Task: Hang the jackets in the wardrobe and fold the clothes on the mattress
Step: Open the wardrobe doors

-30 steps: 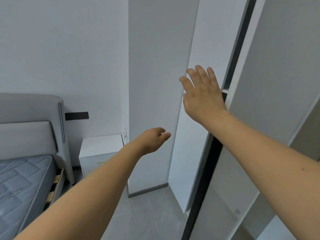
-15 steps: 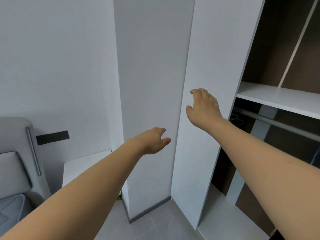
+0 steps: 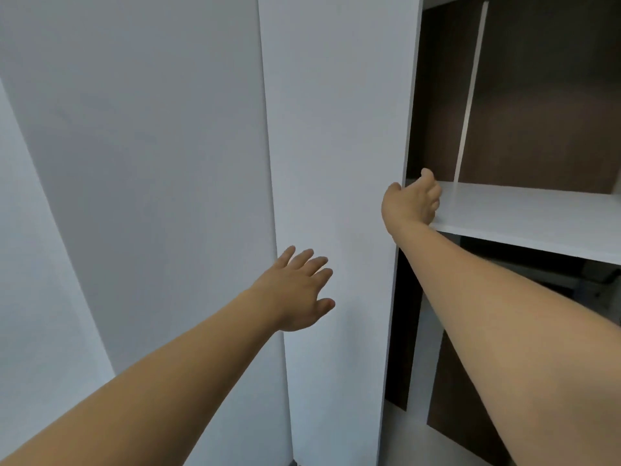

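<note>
I face the open wardrobe (image 3: 524,95), which has a dark brown inside and a white shelf (image 3: 537,216). A tall white wardrobe panel (image 3: 336,129) stands left of the opening. My right hand (image 3: 411,200) grips this panel's right edge at shelf height, thumb on the front face and fingers curled behind the edge. My left hand (image 3: 299,290) hovers in front of the panel's lower part, fingers spread and holding nothing. I cannot tell whether it touches the panel. No jackets, clothes or mattress are in view.
A pale grey wall column (image 3: 151,163) stands to the left of the white panel. A thin white divider (image 3: 468,95) rises from the shelf. Below the shelf the wardrobe is dark, with a white floor board (image 3: 437,442) at the bottom.
The view has swung right and closer to the wardrobe, so the bed and nightstand have left view. My right hand went from the panel's face to its right edge. My left hand spread its fingers.
</note>
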Action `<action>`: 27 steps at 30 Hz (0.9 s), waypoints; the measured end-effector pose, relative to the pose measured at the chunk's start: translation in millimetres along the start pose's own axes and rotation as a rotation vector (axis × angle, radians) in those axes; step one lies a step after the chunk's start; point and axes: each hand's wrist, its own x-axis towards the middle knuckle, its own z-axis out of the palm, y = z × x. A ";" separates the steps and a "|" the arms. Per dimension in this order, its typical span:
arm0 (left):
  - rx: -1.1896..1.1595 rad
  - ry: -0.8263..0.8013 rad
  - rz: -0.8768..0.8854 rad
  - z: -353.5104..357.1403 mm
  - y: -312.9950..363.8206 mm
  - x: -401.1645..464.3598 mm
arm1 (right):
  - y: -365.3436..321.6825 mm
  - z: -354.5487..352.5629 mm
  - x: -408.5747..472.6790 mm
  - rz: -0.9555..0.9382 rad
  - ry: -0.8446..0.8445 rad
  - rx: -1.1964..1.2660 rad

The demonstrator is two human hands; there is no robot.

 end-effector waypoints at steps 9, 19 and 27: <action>0.156 0.018 0.300 13.8 -5.6 92.4 | 16.4 1.5 50.6 0.040 -0.216 0.151; 0.223 0.089 0.463 18.7 46.4 171.6 | 11.5 -6.2 81.3 -0.109 -0.295 0.066; 0.260 0.063 0.459 54.0 52.6 205.1 | 28.9 8.9 96.7 -0.211 -0.313 0.073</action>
